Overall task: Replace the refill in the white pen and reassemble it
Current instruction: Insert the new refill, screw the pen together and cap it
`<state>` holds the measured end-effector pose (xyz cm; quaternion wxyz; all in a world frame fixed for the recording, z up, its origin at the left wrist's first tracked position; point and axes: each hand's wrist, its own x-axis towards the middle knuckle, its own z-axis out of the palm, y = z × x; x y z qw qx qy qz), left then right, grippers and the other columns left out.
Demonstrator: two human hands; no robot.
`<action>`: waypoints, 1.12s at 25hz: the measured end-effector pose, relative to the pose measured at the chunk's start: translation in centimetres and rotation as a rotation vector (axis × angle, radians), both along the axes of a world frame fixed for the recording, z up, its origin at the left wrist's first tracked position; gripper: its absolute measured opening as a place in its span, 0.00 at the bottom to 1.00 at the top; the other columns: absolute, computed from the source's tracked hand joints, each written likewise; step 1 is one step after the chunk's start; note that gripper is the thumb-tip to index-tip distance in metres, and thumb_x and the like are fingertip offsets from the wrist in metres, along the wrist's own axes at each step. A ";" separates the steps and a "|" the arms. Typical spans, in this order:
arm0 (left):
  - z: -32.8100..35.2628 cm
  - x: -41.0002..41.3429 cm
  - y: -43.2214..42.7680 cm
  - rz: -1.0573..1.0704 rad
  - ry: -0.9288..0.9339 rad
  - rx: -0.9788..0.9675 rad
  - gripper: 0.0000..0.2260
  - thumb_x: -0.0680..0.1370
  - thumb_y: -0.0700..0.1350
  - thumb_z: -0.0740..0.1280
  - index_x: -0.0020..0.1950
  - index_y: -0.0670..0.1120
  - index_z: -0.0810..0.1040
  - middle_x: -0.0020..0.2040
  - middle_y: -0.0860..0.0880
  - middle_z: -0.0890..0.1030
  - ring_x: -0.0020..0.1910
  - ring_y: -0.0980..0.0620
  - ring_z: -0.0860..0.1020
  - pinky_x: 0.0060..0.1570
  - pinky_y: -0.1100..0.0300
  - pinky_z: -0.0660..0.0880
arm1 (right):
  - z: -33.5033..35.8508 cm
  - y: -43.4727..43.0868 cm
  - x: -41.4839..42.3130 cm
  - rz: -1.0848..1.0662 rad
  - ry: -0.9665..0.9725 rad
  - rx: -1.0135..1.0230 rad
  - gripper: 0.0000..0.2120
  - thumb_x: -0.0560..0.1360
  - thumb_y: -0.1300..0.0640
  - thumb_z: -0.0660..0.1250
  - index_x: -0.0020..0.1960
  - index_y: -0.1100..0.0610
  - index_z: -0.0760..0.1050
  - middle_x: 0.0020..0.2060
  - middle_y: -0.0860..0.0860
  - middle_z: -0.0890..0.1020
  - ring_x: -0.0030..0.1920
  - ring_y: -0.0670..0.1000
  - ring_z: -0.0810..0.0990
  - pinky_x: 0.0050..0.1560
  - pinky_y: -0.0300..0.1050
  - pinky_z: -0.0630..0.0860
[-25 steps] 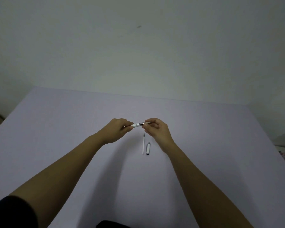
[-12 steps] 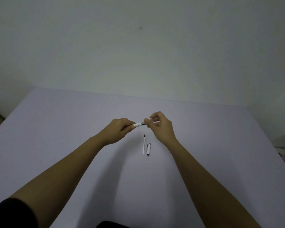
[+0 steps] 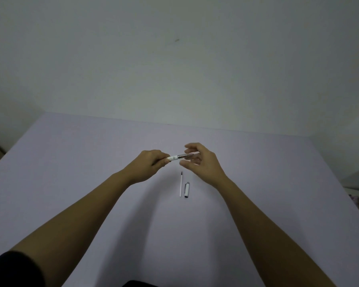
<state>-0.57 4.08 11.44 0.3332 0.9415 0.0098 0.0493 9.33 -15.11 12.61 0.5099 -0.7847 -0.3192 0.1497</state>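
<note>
Dark sleeve [image 3: 13,268] at the near left edge, both forearms bare beyond it, reaching out over a pale lilac table [image 3: 71,162].

Nearest items on the table: a thin white refill [image 3: 181,184], dark tip pointing away, and just beside it on the right the white cap [image 3: 187,189], clip side up. The two lie parallel, close but seemingly not touching — parked below the hands, probably so they stay within reach and out of the way of the wrists. Cannot tell whether this refill is the spent one or the new one.

Above them, off the surface, the white pen [image 3: 177,157] is held roughly level. The left hand [image 3: 149,164] has its fingers curled tight around the barrel's rear, thumb and forefinger pinched near the patterned white section; this hand acts as the anchor. The dark grip section sticks out to the right.

The right hand [image 3: 201,162] is spread around that end, fingers apart, thumb below and forefinger above, not clearly pressing on it. Looks like a regrip between twists of the threaded front section — a judgement only. Whether a refill sits inside the barrel is hidden.

Beyond: the table's far edge, then a plain grey-white wall [image 3: 174,69] with one small mark.
</note>
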 end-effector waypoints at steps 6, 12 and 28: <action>0.6 0.1 -0.3 -0.025 -0.015 0.005 0.13 0.80 0.51 0.57 0.49 0.47 0.77 0.40 0.46 0.79 0.39 0.51 0.74 0.37 0.60 0.69 | 0.3 0.0 0.3 -0.041 -0.080 -0.016 0.03 0.71 0.53 0.71 0.43 0.48 0.78 0.37 0.46 0.83 0.38 0.42 0.83 0.43 0.38 0.78; 1.3 0.1 -0.4 -0.032 -0.025 0.004 0.12 0.80 0.51 0.57 0.49 0.46 0.78 0.40 0.46 0.79 0.39 0.50 0.74 0.38 0.60 0.69 | 0.7 -0.4 0.7 -0.023 -0.184 -0.024 0.04 0.70 0.53 0.72 0.44 0.51 0.81 0.35 0.46 0.83 0.37 0.43 0.82 0.39 0.30 0.75; 1.6 0.1 -0.6 -0.049 -0.028 0.022 0.13 0.79 0.51 0.57 0.48 0.46 0.77 0.40 0.46 0.79 0.39 0.51 0.74 0.37 0.61 0.68 | 1.2 -0.8 1.0 0.054 -0.259 -0.047 0.04 0.71 0.52 0.70 0.44 0.45 0.77 0.36 0.43 0.81 0.38 0.40 0.79 0.40 0.28 0.74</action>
